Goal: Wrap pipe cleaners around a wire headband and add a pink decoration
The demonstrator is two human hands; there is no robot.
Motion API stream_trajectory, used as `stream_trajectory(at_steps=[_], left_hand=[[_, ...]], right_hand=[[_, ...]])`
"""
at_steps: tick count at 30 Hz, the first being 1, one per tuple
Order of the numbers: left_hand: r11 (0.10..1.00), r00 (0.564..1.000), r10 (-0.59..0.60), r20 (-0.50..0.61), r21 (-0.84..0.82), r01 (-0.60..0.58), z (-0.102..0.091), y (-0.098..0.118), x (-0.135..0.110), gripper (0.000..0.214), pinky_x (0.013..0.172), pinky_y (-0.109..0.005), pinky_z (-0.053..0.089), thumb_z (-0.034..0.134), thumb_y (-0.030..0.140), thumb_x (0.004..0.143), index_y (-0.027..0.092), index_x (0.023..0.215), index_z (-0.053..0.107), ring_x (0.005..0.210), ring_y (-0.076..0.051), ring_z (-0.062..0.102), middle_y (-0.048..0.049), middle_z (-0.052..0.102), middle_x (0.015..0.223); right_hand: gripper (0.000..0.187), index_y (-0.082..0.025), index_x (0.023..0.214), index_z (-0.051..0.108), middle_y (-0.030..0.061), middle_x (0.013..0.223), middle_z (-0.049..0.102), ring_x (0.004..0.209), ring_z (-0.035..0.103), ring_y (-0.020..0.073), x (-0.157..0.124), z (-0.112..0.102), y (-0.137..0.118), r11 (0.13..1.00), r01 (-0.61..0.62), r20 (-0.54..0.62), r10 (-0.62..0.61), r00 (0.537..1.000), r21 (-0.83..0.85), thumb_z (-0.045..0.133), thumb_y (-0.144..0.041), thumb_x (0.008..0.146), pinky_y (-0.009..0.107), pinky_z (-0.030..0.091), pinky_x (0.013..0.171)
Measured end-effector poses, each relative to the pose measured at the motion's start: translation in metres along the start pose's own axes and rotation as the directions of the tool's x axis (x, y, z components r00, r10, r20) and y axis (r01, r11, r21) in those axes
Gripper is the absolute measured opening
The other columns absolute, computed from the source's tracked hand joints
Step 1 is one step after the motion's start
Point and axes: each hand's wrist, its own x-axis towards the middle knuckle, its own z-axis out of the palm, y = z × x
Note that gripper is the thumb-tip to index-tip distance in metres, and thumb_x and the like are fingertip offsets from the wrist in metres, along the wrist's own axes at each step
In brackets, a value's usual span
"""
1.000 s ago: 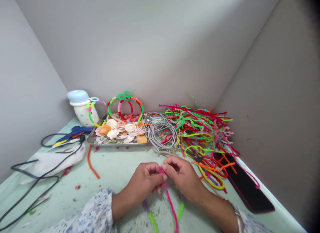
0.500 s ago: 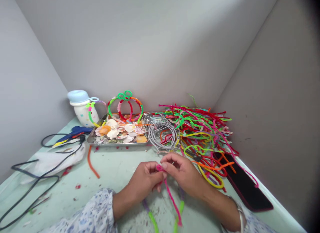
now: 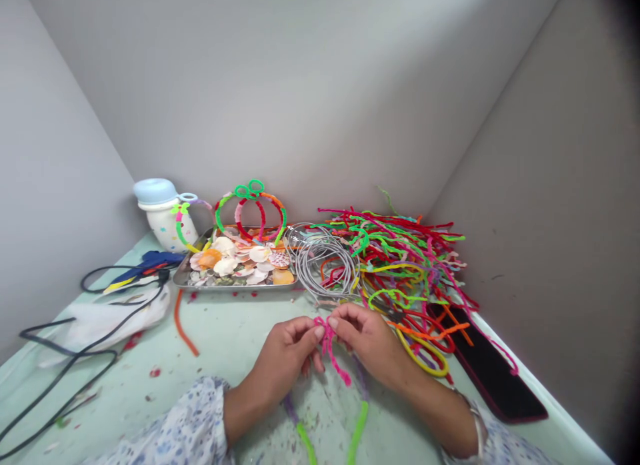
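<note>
**Pink pipe cleaner point(image 3: 327, 340) pinched above the table point(image 3: 225, 365)**

The left hand point(image 3: 287, 355) and the right hand point(image 3: 367, 342) are both closed on the pink pipe cleaner, gripping it between thumbs and fingertips just in front of the person's body. A small twisted loop of it sits between the two hands, and a short pink tail hangs down and to the right of the grip. Below the hands, green and purple pipe cleaner lengths point(image 3: 357, 432) lie over the table; whether they join the pink piece cannot be told. A floral sleeve point(image 3: 200, 418) covers the left arm, and a metal bangle point(image 3: 479, 433) circles the right wrist.

Beyond the hands, a heap of multicoloured pipe cleaners point(image 3: 400, 265) lies to the right, just beside coils of grey wire point(image 3: 325, 265). The coils touch the edge of a metal tray point(image 3: 235, 287) filled with seashells point(image 3: 240, 258). Pipe cleaner hoops point(image 3: 250, 208) stand upright behind the shells. Further left are a white jug with a pale blue lid point(image 3: 160, 215), a blue glue gun point(image 3: 150, 262), a white plastic bag point(image 3: 115, 315) and a black cable point(image 3: 65, 358). A single orange pipe cleaner point(image 3: 183, 332) lies apart on the table, and a black phone-like slab with a red edge point(image 3: 495, 365) rests at the right, partly under the heap.
</note>
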Motion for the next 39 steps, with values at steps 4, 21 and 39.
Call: stream_trajectory(at_steps=[4,21,39], left_hand=[[0.999,1.0,0.014,-0.013,0.044,-0.013,0.0,-0.002,0.0,0.033,0.042,-0.019,0.031,0.058,0.043,0.085,0.016,0.067,0.058,0.04,-0.008,0.041,-0.0001,0.061,0.049],[0.998,0.994,0.016,-0.108,-0.057,-0.022,0.004,0.004,-0.005,0.03,0.043,-0.019,0.032,0.062,0.042,0.081,0.015,0.069,0.058,0.041,-0.008,0.043,0.0027,0.057,0.048],[0.995,0.992,0.049,-0.114,-0.081,-0.058,0.005,0.011,-0.008,0.022,0.049,-0.019,0.041,0.066,0.035,0.08,0.013,0.076,0.065,0.049,-0.009,0.051,-0.0004,0.064,0.057]], right_hand=[[0.018,-0.017,0.077,0.058,-0.0043,0.062,0.048,0.057,0.042,0.0104,-0.001,0.003,0.007,1.0,0.025,0.003,-0.025,1.0,0.017,0.054,-0.032,0.086,0.023,0.035,0.055],[0.026,-0.019,0.102,0.055,0.0,0.085,0.058,0.069,0.053,0.0122,-0.004,0.009,0.009,0.982,0.058,0.004,-0.06,0.998,0.178,0.061,-0.038,0.085,0.022,0.043,0.06],[0.01,-0.018,0.083,0.065,-0.0018,0.073,0.062,0.063,0.054,0.0118,-0.004,0.012,0.006,0.995,0.024,-0.092,-0.015,0.996,0.096,0.061,-0.027,0.08,0.023,0.043,0.058]])
